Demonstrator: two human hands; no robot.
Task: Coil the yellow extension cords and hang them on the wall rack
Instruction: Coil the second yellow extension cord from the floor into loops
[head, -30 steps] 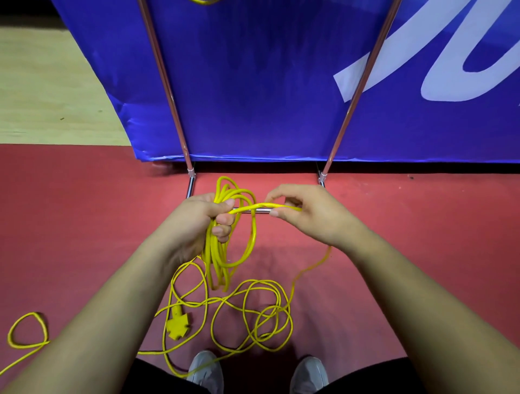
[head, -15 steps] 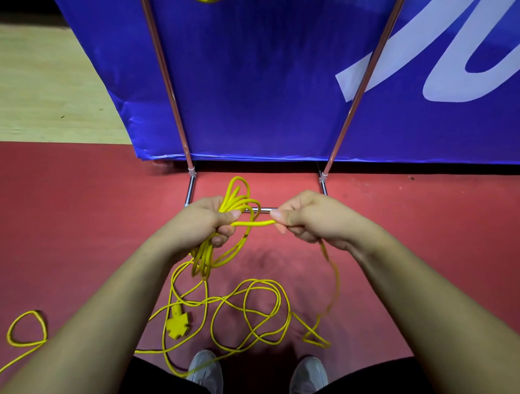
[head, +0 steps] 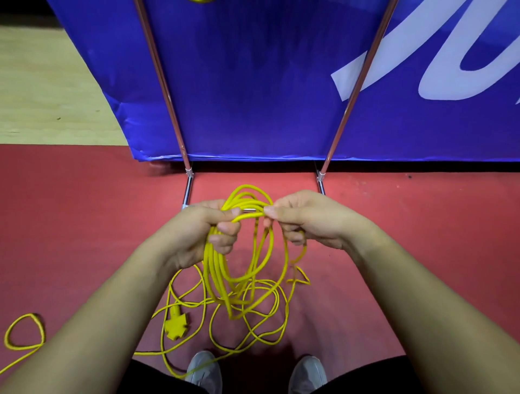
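My left hand [head: 206,232] grips a bundle of loops of the yellow extension cord [head: 225,270] that hang down below its fingers. My right hand [head: 306,220] pinches a strand of the same cord right next to the left thumb. The loose remainder of the cord [head: 253,323] lies tangled on the red floor, with its yellow socket block [head: 176,327] at the lower left of the tangle. A bit of another yellow cord [head: 200,1] shows at the top edge, on the rack [head: 161,73].
The rack's two metal poles [head: 357,87] lean against a blue banner [head: 253,84]; its base bars sit on the red floor just beyond my hands. A stray yellow loop [head: 24,331] lies far left. My grey shoes [head: 204,371] stand below the tangle.
My right hand drew a strand up and brought it to my left hand, adding a loop to the bundle. The slack on the floor at the right has shifted and shortened.
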